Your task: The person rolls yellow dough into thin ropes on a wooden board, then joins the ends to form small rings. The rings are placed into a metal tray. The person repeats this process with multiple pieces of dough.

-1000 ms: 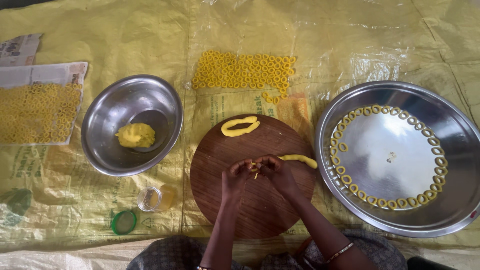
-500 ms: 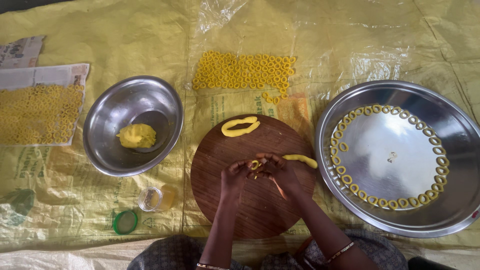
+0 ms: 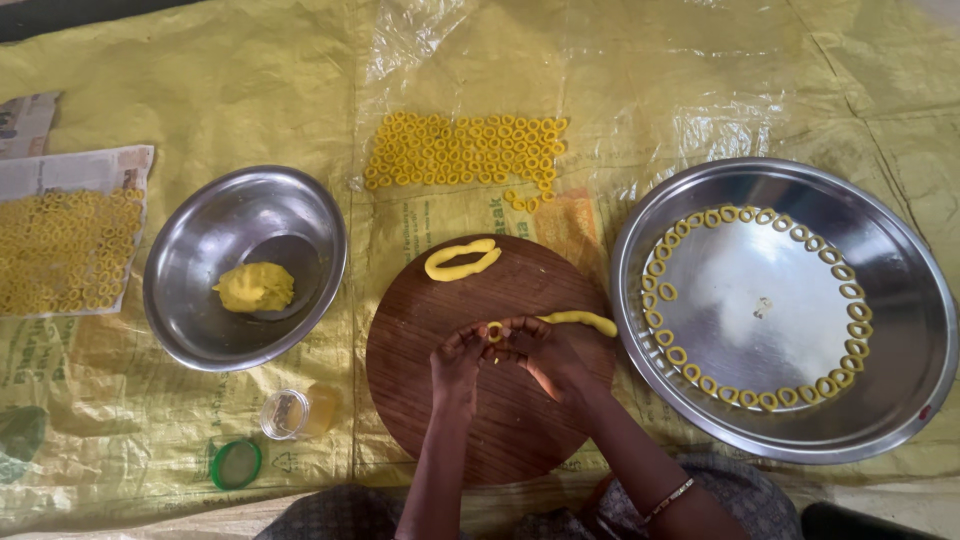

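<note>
Small yellow dough ring (image 3: 494,332): soft, matte, pinched between the fingertips of both hands over the round wooden board (image 3: 470,420). Ring is partly covered by the fingers; which way its opening faces cannot be told. Left hand (image 3: 458,362) and right hand (image 3: 540,352) meet at the ring, fingers curled in, thumbs and forefingers pressed onto the dough.

Just right of the right hand, a thin dough rope (image 3: 582,320) lies on the board, long axis roughly left to right, its near end hidden under the fingers. At the board's far edge, a longer dough loop (image 3: 461,260), flattened oval, long axis left to right and tilted slightly up to the right.

Board: dark brown, smooth grain, circular; its near part hidden by the forearms.

Right of the board: large steel tray (image 3: 900,330), shiny, shallow, with dough rings set in a line round the flat base. Left of the board: steel bowl (image 3: 200,330) holding a rough lump of yellow dough (image 3: 255,287).

Beyond the board: block of rings (image 3: 462,152) in tight rows on the yellow plastic sheet (image 3: 250,90), crinkled, covering the floor. Far left: more rings on newspaper (image 3: 65,250), cut off by the frame edge.

Near left: small glass jar (image 3: 297,412) lying on its side, green lid (image 3: 236,465) beside it. Jar contents hard to make out.
</note>
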